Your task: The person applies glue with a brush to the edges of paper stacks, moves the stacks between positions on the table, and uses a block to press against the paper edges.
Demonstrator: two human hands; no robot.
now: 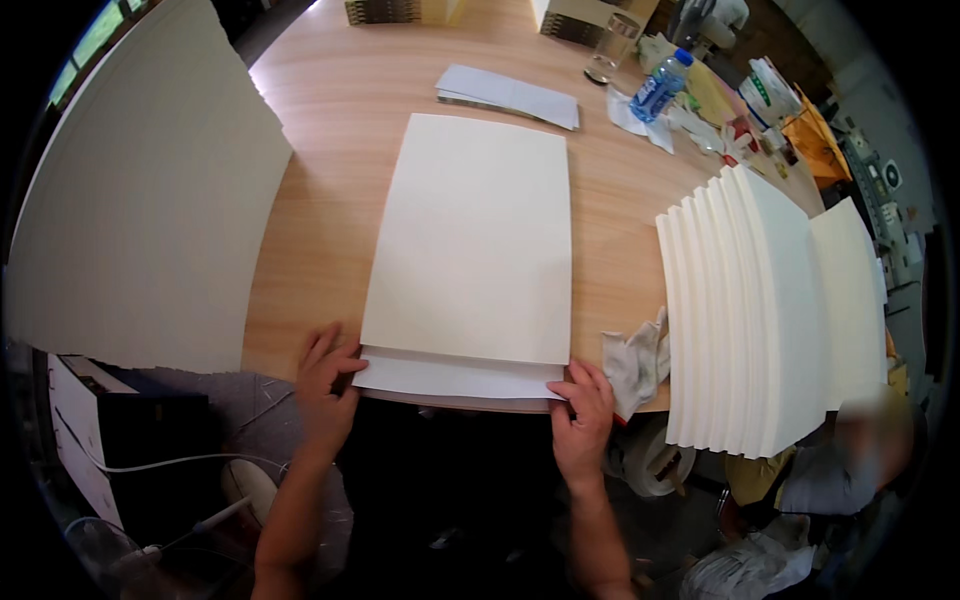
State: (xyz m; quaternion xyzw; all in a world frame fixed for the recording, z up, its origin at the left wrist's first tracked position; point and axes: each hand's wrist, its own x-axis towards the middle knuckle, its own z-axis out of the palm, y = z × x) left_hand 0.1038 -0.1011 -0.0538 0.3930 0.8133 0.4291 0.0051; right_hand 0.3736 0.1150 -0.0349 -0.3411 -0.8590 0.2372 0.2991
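Note:
A large cream sheet of card or board (475, 235) lies flat on the wooden table in front of me. A white sheet (455, 374) shows along its near edge as a strip, close to the table's front edge. My left hand (328, 382) pinches that strip at its left end, thumb and forefinger at the corner, the other fingers stretched out beside it. At the right end, my right hand (582, 415) has its thumb on top of the white sheet and its fingers curled at the edge. What lies under the cream sheet is hidden.
Tall stacks of cream sheets stand at left (150, 200) and right (745, 310). A crumpled cloth (635, 362) lies by the right stack. Farther back are a folded white packet (508, 95), a drinking glass (612, 48) and a blue-capped bottle (660, 88). Another person (830, 475) is at lower right.

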